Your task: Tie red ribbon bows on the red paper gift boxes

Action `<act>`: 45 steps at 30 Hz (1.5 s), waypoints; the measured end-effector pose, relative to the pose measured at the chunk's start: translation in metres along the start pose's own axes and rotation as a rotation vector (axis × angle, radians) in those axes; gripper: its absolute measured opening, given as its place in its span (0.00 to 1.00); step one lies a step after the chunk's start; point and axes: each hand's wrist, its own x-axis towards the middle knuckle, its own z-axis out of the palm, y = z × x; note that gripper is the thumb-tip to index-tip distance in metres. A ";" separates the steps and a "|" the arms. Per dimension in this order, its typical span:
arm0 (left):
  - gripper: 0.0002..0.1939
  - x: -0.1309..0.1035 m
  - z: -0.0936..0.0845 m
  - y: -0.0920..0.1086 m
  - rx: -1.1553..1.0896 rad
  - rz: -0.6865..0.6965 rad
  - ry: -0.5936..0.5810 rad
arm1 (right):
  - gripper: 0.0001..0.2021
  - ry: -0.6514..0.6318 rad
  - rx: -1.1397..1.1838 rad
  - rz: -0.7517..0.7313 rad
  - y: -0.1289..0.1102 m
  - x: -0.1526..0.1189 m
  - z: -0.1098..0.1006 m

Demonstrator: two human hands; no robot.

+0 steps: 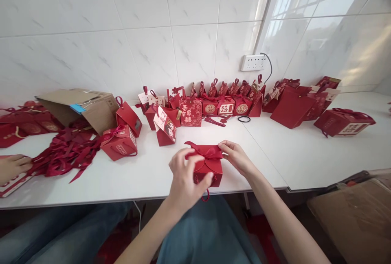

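Note:
A small red gift box [214, 177] with scalloped top flaps stands at the table's front edge before me. A wide red ribbon bow [207, 151] sits on its top, and a red cord hangs at its front. My right hand [237, 157] pinches the bow's right end between thumb and fingers. On the other side, my left hand [183, 178] curves round the left of the box. Its fingers are bent at the bow's left loop, and the thumb stands apart in front of the box. Part of the box's left side is hidden behind that hand.
Several finished red boxes [210, 105] line the wall. A ribbon pile [62, 154], an open cardboard box [97, 113] and another person's hand [14, 168] are at left. A black hair tie [244, 119] lies behind my box. A large carton [354, 215] stands at lower right.

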 end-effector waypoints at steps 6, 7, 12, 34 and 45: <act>0.12 -0.008 0.024 0.027 0.280 0.239 -0.006 | 0.16 -0.022 0.048 -0.018 -0.010 0.015 0.011; 0.11 -0.008 0.025 0.025 0.281 0.237 -0.002 | 0.16 -0.033 0.048 -0.004 -0.010 0.016 0.011; 0.07 -0.010 0.011 0.012 0.215 0.240 -0.013 | 0.19 -0.053 0.034 0.067 -0.005 0.011 0.007; 0.16 0.024 -0.012 -0.052 -0.132 -0.474 -0.229 | 0.13 -0.369 -0.460 0.080 0.000 -0.087 0.040; 0.16 0.033 -0.008 -0.035 -0.418 -0.614 -0.228 | 0.41 -0.091 -0.662 -0.380 -0.027 -0.038 -0.008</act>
